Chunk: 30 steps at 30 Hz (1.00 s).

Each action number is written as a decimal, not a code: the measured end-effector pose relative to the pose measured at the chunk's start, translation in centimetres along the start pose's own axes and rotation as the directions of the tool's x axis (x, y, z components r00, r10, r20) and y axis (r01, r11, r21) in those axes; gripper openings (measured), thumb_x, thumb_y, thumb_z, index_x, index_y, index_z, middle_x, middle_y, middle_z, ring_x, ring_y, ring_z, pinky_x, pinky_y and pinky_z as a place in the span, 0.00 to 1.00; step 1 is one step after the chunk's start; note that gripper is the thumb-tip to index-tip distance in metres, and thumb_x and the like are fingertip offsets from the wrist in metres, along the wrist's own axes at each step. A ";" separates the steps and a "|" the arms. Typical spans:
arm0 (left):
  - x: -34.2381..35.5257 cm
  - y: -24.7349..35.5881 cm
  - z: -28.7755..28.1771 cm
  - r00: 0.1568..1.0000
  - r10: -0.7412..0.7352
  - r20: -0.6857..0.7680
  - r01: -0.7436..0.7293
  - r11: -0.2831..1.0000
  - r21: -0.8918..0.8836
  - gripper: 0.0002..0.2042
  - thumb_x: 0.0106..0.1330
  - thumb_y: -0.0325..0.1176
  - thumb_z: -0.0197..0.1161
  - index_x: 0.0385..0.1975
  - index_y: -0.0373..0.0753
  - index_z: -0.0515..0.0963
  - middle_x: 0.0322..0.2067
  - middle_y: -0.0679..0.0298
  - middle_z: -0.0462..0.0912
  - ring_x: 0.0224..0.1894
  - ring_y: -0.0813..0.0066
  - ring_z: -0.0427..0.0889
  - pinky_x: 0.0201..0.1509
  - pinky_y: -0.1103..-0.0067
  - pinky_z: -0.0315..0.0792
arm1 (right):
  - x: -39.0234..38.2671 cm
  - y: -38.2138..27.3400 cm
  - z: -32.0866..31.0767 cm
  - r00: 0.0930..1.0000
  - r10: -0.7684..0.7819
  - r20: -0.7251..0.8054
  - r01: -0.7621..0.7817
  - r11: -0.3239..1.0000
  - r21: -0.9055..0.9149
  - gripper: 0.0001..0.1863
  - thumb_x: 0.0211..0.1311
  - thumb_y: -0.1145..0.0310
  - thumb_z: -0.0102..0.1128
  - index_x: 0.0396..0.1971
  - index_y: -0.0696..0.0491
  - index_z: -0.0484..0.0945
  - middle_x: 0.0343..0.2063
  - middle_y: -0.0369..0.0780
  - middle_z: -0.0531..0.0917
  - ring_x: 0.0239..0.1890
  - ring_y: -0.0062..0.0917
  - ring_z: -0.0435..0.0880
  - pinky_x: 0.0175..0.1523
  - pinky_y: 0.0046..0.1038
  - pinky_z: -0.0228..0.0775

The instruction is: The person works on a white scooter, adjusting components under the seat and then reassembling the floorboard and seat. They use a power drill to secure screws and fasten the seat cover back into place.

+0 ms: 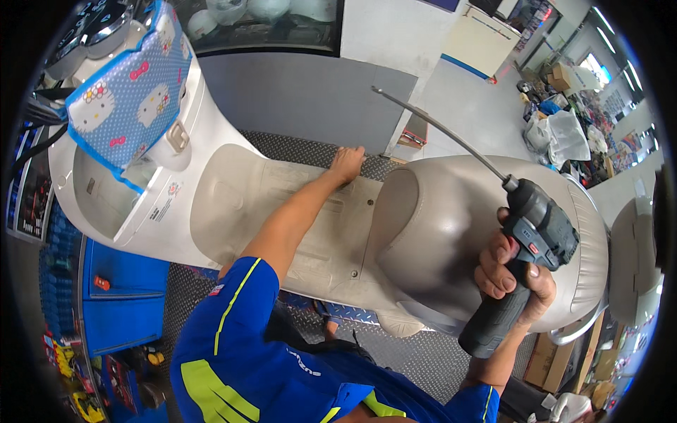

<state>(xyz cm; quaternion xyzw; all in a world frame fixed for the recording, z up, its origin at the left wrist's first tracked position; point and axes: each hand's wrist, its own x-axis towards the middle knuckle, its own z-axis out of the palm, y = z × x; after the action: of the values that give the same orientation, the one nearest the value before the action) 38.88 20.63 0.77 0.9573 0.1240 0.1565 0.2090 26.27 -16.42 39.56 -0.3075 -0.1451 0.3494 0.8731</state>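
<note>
A beige step-through scooter lies across the view, with its seat (451,211) at the right and its footboard (310,233) in the middle. My right hand (508,271) grips a black cordless impact driver (541,224) by its handle, above the seat. From its chuck a long thin driver bit (444,130) points up and to the left, its tip in the air. My left hand (345,166) reaches across to the footboard's far edge, fingers curled; whatever they hold is hidden. Two dark screw holes (355,273) show in the footboard beside the seat.
A blue patterned cover (134,99) hangs on the scooter's front at the left. Blue cabinets (127,282) stand on the near left. Behind the scooter is a grey panel (303,99). Bags and boxes (560,137) pile up at the far right. Cardboard boxes (550,359) lie near right.
</note>
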 end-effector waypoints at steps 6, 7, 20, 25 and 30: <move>-3.8 2.4 -1.0 0.944 0.244 -0.221 -0.211 0.964 0.163 0.06 0.68 0.34 0.61 0.32 0.41 0.74 0.30 0.57 0.83 0.38 0.55 0.83 0.48 0.62 0.69 | -0.3 -0.1 0.1 0.997 -0.072 0.014 0.073 0.994 -0.077 0.46 0.50 0.69 0.64 0.68 0.69 0.55 0.36 0.48 0.78 0.21 0.23 0.74 0.26 0.25 0.70; -4.3 2.7 -1.5 0.927 0.282 -0.249 -0.237 0.952 0.195 0.06 0.66 0.34 0.62 0.30 0.42 0.73 0.29 0.59 0.82 0.37 0.58 0.82 0.47 0.63 0.69 | -0.2 -0.1 0.1 0.997 -0.072 0.016 0.073 0.993 -0.094 0.45 0.50 0.69 0.64 0.68 0.69 0.55 0.36 0.48 0.78 0.22 0.23 0.75 0.27 0.25 0.70; -21.2 10.0 -11.3 0.890 -0.395 0.226 0.426 0.549 -0.719 0.10 0.70 0.32 0.65 0.36 0.29 0.80 0.24 0.60 0.82 0.26 0.72 0.78 0.30 0.73 0.69 | -1.1 0.0 0.1 0.992 -0.041 0.119 0.077 0.946 -0.315 0.45 0.48 0.69 0.66 0.66 0.73 0.61 0.43 0.59 0.84 0.21 0.26 0.80 0.27 0.25 0.75; -26.6 5.7 -12.9 0.851 -0.366 0.376 0.481 0.258 -0.838 0.08 0.70 0.30 0.66 0.41 0.31 0.81 0.30 0.62 0.84 0.29 0.77 0.76 0.33 0.79 0.68 | -2.3 0.8 0.6 0.978 0.071 0.199 0.056 0.819 -0.571 0.47 0.46 0.64 0.73 0.65 0.70 0.63 0.32 0.50 0.83 0.17 0.24 0.78 0.22 0.22 0.73; -30.6 1.7 -12.8 0.807 -0.302 0.507 0.407 -0.336 -0.849 0.06 0.75 0.31 0.62 0.42 0.35 0.79 0.31 0.64 0.78 0.28 0.77 0.70 0.39 0.77 0.67 | -8.2 5.9 -0.1 0.948 0.111 0.297 0.157 0.652 -0.742 0.23 0.53 0.67 0.73 0.49 0.57 0.80 0.36 0.36 0.89 0.28 0.22 0.85 0.34 0.28 0.79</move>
<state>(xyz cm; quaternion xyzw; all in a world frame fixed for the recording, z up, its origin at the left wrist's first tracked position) 6.51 14.52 5.02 0.3597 0.2408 0.0861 0.8973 17.41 -18.82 35.40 -0.5814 -0.4194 0.2902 0.6340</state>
